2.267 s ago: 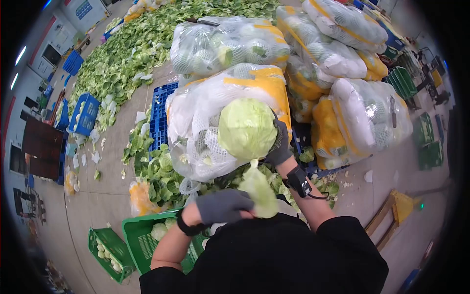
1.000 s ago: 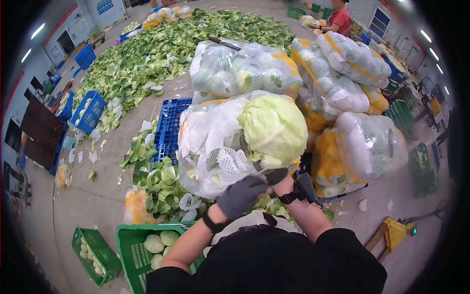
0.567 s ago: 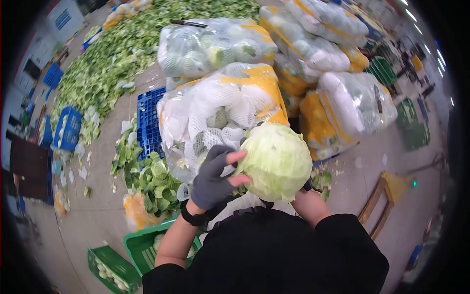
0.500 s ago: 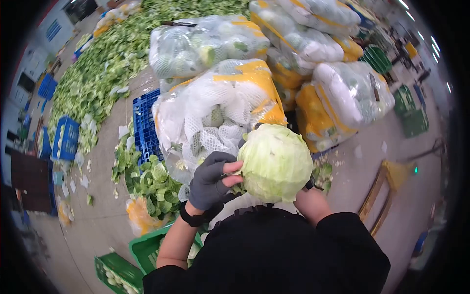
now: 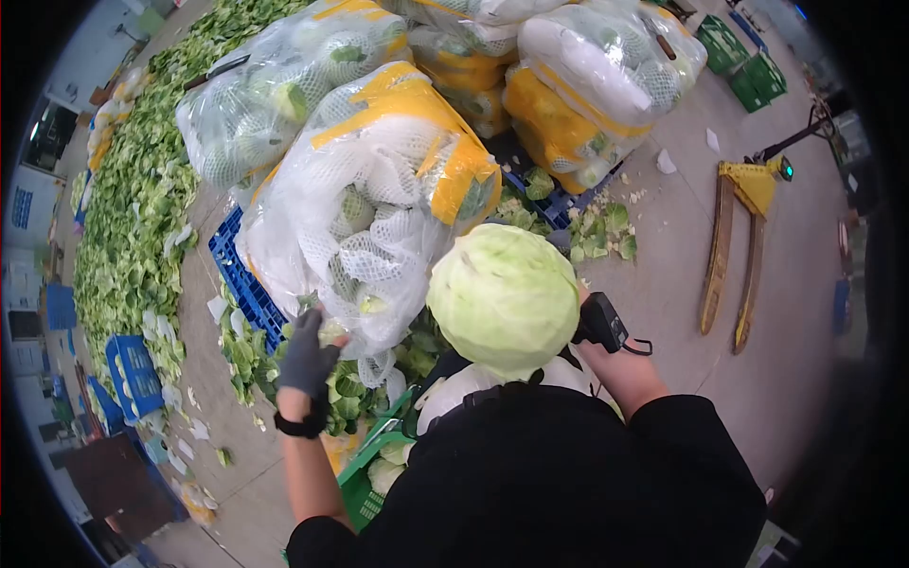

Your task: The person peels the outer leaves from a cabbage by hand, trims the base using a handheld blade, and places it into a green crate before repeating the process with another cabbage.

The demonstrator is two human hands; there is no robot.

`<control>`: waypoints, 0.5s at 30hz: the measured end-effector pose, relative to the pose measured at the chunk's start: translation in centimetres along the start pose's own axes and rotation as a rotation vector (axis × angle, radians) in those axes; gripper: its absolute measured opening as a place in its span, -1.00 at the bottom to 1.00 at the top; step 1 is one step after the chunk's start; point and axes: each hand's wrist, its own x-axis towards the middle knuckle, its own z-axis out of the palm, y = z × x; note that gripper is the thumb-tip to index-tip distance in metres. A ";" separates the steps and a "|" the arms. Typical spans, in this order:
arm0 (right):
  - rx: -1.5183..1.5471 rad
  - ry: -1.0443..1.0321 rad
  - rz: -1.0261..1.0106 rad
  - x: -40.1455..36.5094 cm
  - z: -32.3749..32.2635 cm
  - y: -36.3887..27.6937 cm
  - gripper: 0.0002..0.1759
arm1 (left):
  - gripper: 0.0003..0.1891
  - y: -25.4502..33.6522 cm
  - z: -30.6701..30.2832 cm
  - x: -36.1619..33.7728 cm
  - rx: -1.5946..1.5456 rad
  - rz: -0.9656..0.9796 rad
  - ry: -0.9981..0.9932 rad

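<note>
A pale green cabbage [image 5: 504, 301], trimmed round and smooth, sits in front of my chest. My right hand [image 5: 559, 242] holds it from the right and behind; most of that hand is hidden by the cabbage, with only gloved fingertips at the upper edge. On that wrist is a black device [image 5: 600, 322]. My left hand [image 5: 309, 358], in a grey glove with bare fingertips, is apart from the cabbage, its fingers spread beside the open plastic bag [image 5: 275, 222] of net-wrapped cabbages. A small green leaf piece [image 5: 308, 301] shows right at its fingertips.
Filled bags [image 5: 606, 66] stand on blue pallets [image 5: 244, 275]. One knife [image 5: 218, 71] lies on the left bag, another [image 5: 666, 45] on the right. A leaf heap [image 5: 133, 218] covers the left floor. A green crate [image 5: 365, 488] is below me; a yellow pallet jack [image 5: 748, 194] stands right.
My left hand has left the cabbage and moved left and down, fingers spreading. The cabbage stays in my right hand, its paler side now showing. The view has turned and shifted.
</note>
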 end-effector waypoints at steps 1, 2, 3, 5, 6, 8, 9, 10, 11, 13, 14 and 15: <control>0.079 -0.031 0.059 0.5 -0.1 -0.4 -0.58 | -0.33 3.0 0.4 0.1 -0.347 0.052 0.032; -0.079 0.239 0.032 1.2 -0.4 -0.3 -0.65 | -0.25 7.5 0.1 -0.1 -0.678 0.088 0.031; -0.071 0.242 0.034 2.3 -2.0 0.1 -0.65 | -0.19 10.4 0.1 0.0 -0.673 0.317 0.075; -0.190 0.187 -0.144 4.4 -5.8 1.2 -0.70 | -0.28 14.3 0.5 0.1 -0.265 0.699 0.222; -0.254 0.167 -0.175 4.4 -3.4 0.5 -0.75 | -0.35 15.5 0.9 0.6 -0.172 0.782 0.289; -0.144 0.169 -0.149 4.5 -2.2 0.1 -0.75 | -0.42 16.3 1.4 1.6 -0.070 0.872 0.347; -0.041 0.170 -0.126 4.4 -2.0 -0.4 -0.74 | -0.50 16.2 2.0 2.3 -0.062 0.955 0.339; -0.034 0.172 -0.134 4.0 -1.7 -0.9 -0.74 | -0.57 16.3 2.4 2.8 -0.056 1.037 0.329; -0.139 0.155 -0.177 3.4 -1.5 -1.3 -0.73 | -0.57 16.7 2.5 3.1 -0.056 1.043 0.319; -0.242 0.138 -0.231 3.0 -2.6 -2.0 -0.71 | -0.68 17.6 2.6 3.9 -0.071 1.042 0.336; -0.318 0.107 -0.198 3.1 -3.0 -2.4 -0.71 | -0.68 18.1 2.3 4.3 -0.070 1.051 0.329; -0.395 0.079 -0.165 3.0 -3.4 -2.9 -0.71 | -0.71 18.6 1.9 4.5 -0.194 0.932 0.267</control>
